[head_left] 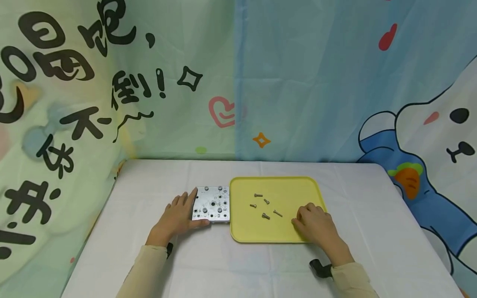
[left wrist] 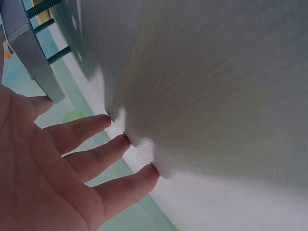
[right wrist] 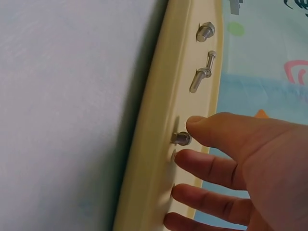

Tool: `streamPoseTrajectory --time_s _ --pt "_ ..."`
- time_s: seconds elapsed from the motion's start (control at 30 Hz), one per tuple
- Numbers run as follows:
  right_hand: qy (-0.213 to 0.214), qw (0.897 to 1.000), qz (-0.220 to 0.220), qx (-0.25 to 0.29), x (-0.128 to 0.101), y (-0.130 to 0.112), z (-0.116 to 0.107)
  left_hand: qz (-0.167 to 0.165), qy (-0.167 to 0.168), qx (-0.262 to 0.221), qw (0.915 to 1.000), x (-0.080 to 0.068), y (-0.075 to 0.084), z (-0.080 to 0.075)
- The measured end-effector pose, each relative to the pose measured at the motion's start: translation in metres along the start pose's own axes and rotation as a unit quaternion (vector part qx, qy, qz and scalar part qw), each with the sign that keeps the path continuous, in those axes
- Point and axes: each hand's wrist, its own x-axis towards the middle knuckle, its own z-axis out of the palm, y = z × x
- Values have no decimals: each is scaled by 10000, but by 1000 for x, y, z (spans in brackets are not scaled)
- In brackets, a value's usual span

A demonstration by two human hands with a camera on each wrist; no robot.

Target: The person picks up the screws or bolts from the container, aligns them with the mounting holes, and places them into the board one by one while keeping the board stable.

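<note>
A square metal plate point(head_left: 212, 203) with holes and a few fitted screws lies on the white table, flush against the left side of a yellow tray point(head_left: 290, 194). My left hand point(head_left: 188, 211) rests against the plate's left edge, fingers straight and thumb along its front edge. In the left wrist view the left hand point(left wrist: 72, 163) has its fingertips on the cloth, with the plate point(left wrist: 33, 57) at top left. Several loose screws point(head_left: 265, 215) lie in the tray. My right hand point(head_left: 307, 215) rests in the tray's front right part. In the right wrist view the right hand point(right wrist: 226, 159) touches the tray point(right wrist: 159, 120), its thumb beside one screw point(right wrist: 182, 138).
The white tablecloth point(head_left: 261, 265) covers the table to all its edges. A printed curtain point(head_left: 298, 82) hangs close behind and along the left side. Black wrist straps point(head_left: 320, 267) sit at both cuffs.
</note>
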Motion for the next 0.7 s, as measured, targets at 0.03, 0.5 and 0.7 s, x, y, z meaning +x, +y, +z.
streamPoseTrajectory --time_s 0.03,0.5,0.7 --pt "-15 10000 31 -33 1 0 0 -2 5 -6 10000 0 0 0" --pt "-13 9992 241 -304 8 -4 4 -40 -13 -110 9999 0 0 0" --pt "463 9986 130 -219 8 -6 2 -90 -72 -114 9999 1 -1 1"
